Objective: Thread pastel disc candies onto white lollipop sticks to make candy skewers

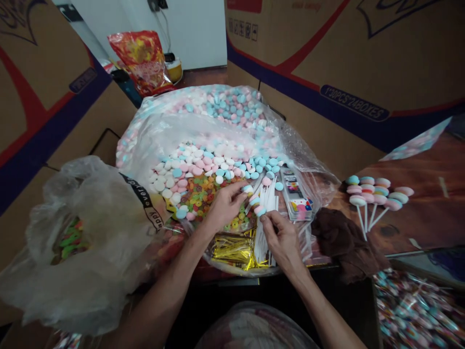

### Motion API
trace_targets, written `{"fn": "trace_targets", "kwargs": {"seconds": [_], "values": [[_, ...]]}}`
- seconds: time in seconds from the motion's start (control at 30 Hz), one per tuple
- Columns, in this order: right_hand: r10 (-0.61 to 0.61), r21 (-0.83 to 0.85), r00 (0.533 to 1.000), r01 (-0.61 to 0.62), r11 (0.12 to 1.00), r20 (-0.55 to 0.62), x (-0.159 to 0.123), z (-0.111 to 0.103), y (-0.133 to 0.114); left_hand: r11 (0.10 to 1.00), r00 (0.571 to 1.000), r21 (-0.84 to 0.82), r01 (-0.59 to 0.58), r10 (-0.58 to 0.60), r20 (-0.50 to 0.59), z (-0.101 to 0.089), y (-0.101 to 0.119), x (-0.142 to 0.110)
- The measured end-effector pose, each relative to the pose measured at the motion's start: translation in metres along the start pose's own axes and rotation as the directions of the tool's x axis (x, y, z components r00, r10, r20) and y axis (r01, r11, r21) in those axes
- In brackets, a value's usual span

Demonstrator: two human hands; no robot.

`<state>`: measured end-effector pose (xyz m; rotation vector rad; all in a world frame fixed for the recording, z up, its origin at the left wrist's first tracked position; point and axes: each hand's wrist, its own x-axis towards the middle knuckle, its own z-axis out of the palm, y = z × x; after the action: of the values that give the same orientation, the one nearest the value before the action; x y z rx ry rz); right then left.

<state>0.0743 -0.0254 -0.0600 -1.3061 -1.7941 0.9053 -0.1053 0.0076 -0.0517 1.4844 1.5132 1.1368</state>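
Between my hands is a short row of pastel marshmallows (255,200) in pink, white and blue, lined up as on a stick. My left hand (225,204) pinches the far end, at a marshmallow (247,189) there. The near end is held by the thumb and fingers of my right hand (281,237); the stick itself is hidden there. Below them lie white sticks (267,206) and gold twist ties (232,249). Colourful gummy rings (201,194) spread beside my left hand. Loose marshmallows (203,162) spill from a large clear bag (156,123) behind.
Finished-looking marshmallow sticks (378,194) lie at right, beside a brown cloth (341,237). A clear plastic case (296,194) stands nearer. Large cartons (327,58) flank the table. A plastic bag (109,271) sits at left, a red packet (141,60) behind. Wrapped sweets (417,310) fill the lower right.
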Motion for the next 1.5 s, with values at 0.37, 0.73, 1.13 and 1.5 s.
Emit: {"fn": "trace_targets", "kwargs": {"seconds": [0.37, 0.73, 1.13, 1.5], "values": [[-0.074, -0.030, 0.997, 0.074, 0.997, -0.011, -0.005, 0.006, -0.001, 1.000, 0.988, -0.006, 0.027, -0.027, -0.151, 0.016, 0.004, -0.008], [-0.068, -0.061, 0.995, 0.063, 0.996, -0.076, 0.000, 0.005, -0.005, 0.996, 0.989, 0.076, 0.049, -0.037, -0.147, 0.020, 0.007, -0.019], [-0.168, -0.159, 0.977, 0.146, 0.976, -0.131, 0.001, -0.044, -0.002, 0.991, 0.998, -0.135, -0.006, -0.003, -0.066, 0.022, 0.023, -0.003], [-0.028, -0.498, 0.686, -0.499, 0.710, -0.727, 0.039, -0.180, 0.102, 0.979, 0.954, 0.174, 0.107, -0.052, -0.296, -0.019, 0.015, 0.002]]}}
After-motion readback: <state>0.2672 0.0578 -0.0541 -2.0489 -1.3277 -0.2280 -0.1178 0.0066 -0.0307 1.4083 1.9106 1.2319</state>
